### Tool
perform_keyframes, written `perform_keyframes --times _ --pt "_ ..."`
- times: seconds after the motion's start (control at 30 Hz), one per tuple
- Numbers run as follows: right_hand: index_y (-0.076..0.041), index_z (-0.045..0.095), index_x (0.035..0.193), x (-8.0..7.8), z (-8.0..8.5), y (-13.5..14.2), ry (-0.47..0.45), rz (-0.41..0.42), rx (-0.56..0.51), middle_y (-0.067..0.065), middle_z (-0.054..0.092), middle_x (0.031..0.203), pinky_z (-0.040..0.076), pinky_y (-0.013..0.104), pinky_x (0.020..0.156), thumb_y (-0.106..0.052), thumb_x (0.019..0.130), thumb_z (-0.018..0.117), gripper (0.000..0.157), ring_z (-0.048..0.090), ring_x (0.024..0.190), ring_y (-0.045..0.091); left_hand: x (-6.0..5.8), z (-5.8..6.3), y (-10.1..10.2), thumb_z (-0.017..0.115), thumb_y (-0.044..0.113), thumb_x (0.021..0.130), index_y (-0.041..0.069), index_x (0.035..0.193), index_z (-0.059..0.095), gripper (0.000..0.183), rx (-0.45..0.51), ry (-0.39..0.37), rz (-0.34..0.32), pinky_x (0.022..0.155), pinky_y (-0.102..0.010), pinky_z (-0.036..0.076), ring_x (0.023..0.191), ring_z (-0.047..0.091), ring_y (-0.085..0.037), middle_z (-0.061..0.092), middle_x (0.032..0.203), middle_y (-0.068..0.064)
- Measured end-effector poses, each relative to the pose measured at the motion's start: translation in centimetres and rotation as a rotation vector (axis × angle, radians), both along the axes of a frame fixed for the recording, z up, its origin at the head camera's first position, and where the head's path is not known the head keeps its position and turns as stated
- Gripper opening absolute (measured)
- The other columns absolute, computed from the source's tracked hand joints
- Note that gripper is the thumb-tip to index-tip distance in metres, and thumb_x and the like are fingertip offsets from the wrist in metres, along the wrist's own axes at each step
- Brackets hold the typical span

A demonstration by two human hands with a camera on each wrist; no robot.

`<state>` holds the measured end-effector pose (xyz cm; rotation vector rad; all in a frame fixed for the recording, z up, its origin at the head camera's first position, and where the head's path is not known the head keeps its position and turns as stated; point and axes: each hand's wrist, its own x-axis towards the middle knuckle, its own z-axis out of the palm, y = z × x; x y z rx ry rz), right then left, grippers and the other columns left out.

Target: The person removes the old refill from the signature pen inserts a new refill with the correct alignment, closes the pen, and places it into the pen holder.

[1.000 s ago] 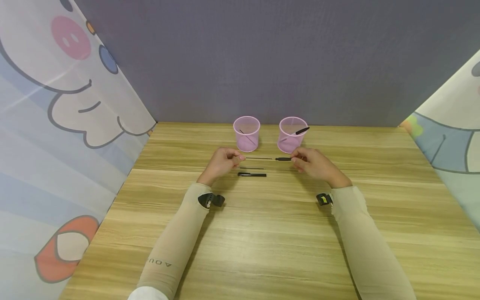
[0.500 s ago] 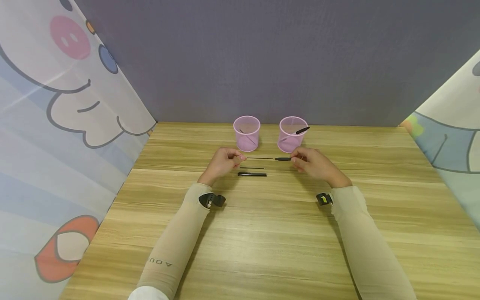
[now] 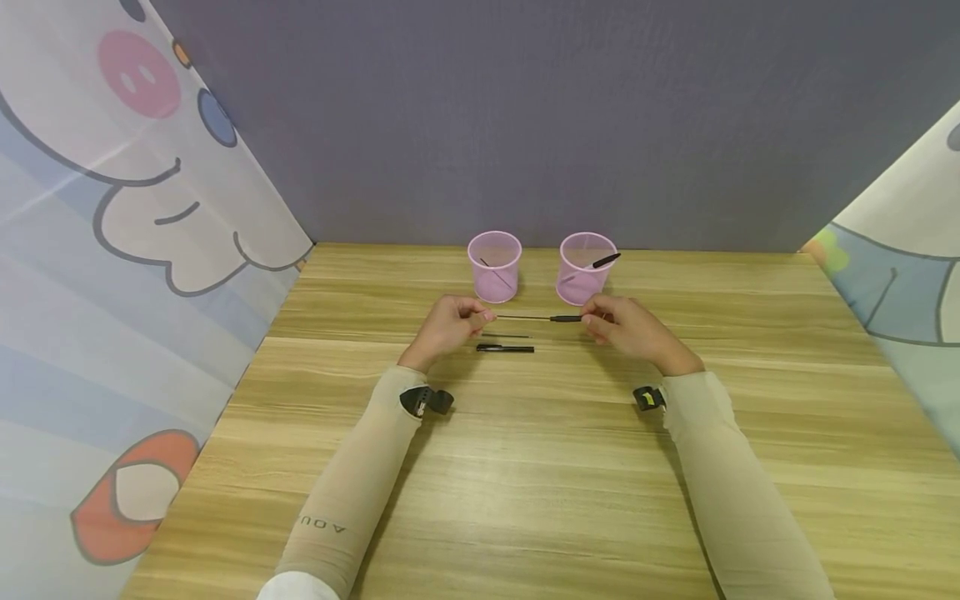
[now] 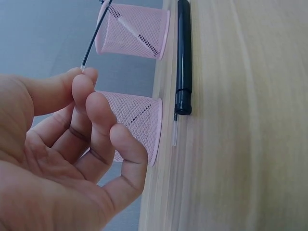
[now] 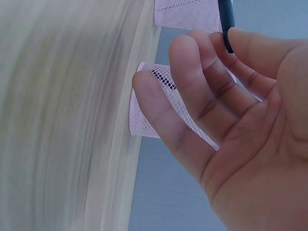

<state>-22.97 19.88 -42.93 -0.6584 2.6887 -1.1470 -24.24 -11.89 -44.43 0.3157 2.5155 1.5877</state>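
Observation:
My left hand (image 3: 446, 327) pinches the end of a thin dark pen refill (image 3: 522, 317) between thumb and fingertips, other fingers loosely bent. The refill points right, its far tip right at the end of a black pen barrel (image 3: 565, 318). That barrel is pinched by my right hand (image 3: 630, 332); its near end shows by the thumb in the right wrist view as a dark rounded stub (image 5: 226, 26). Below the hands, a second refill (image 3: 506, 336) lies on the table, alongside a black pen (image 4: 183, 53) with a clip.
Two pink mesh cups stand behind the hands. A thin dark stick leans inside the left cup (image 3: 495, 283); the right cup (image 3: 573, 287) holds a black-ended pen (image 3: 606, 261). A grey panel (image 3: 555, 125) rises behind the wooden table (image 3: 540, 492).
My left hand has shifted slightly right with the refill, and the small gap between the refill's tip and the barrel has closed. My right hand has stayed in place.

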Motion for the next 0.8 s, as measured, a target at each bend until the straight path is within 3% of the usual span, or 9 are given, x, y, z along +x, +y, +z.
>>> perform_keyframes --times 0.47,0.8 --pt "0.002 0.065 0.107 -0.01 -0.09 0.00 -0.036 -0.012 0.010 0.015 0.066 0.087 0.055 0.027 0.069 -0.012 0.105 0.056 0.017 0.063 0.076 0.020 0.06 0.07 -0.05 0.068 0.017 0.099 -0.003 0.102 0.074 0.021 0.028 -0.040 -0.003 0.059 -0.023 0.044 0.068 0.056 -0.014 0.060 0.071 -0.001" --pt "0.002 0.065 0.102 0.03 -0.06 0.03 -0.013 -0.005 0.004 0.013 0.065 0.084 0.052 0.025 0.066 -0.011 0.104 0.058 0.016 0.062 0.074 0.017 0.00 0.20 -0.06 0.068 0.017 0.099 -0.004 0.101 0.074 0.022 0.040 -0.043 -0.011 0.059 -0.023 0.044 0.067 0.056 -0.013 0.059 0.070 -0.001"
